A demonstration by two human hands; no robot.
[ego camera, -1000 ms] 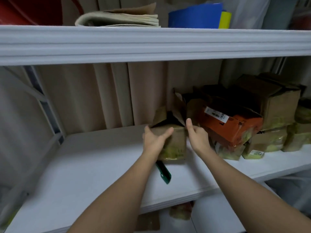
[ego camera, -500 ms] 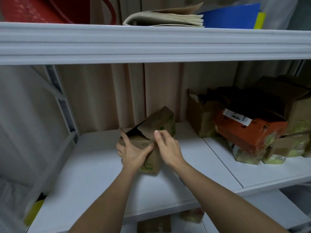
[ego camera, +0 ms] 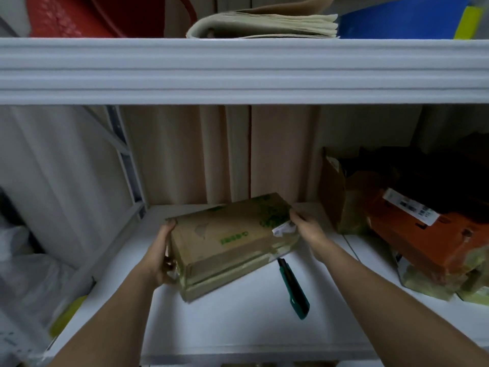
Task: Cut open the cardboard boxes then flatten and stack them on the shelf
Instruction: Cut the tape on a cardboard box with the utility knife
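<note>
Shelf (ego camera: 225,337): the white board lies nearest you, bare at its front edge.
Cutter (ego camera: 293,288): the green knife lies on the board just right of your box.
Your left hand (ego camera: 158,254): fingers curled round the box's left end.
Your right hand (ego camera: 305,229): fingers curled round its right end.
Box (ego camera: 227,242): brown cardboard box with green print, tilted, between your hands over the board.
Other boxes (ego camera: 412,234): piled at the right, an orange one among them.
Upper shelf (ego camera: 238,70): folded papers (ego camera: 264,25) lie on it.
</note>
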